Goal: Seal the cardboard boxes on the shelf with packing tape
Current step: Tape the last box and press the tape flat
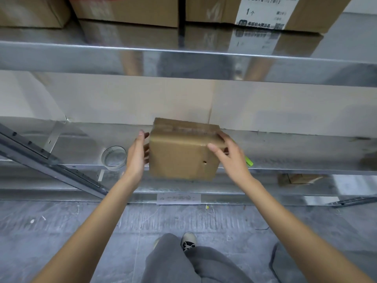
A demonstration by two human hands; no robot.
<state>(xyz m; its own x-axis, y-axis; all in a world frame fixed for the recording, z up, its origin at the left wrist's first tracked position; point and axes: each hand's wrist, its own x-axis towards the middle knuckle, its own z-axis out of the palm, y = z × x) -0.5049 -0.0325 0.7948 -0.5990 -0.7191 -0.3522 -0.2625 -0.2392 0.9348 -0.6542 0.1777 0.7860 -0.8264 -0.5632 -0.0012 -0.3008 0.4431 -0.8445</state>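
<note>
Warehouse stockroom: galvanized metal shelving [183,58], labelled cardboard cartons [265,11], bare concrete floor [61,231].

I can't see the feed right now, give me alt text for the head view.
Two bare hands hold a small cardboard box at the front edge of a metal shelf: the left hand flat against its left side, the right hand curled over its top right corner. A roll of clear packing tape lies on the shelf left of the box, and something bright green shows behind the right hand.

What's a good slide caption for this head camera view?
Both hands, left and right, hold a small cardboard box over a metal shelf.
</note>
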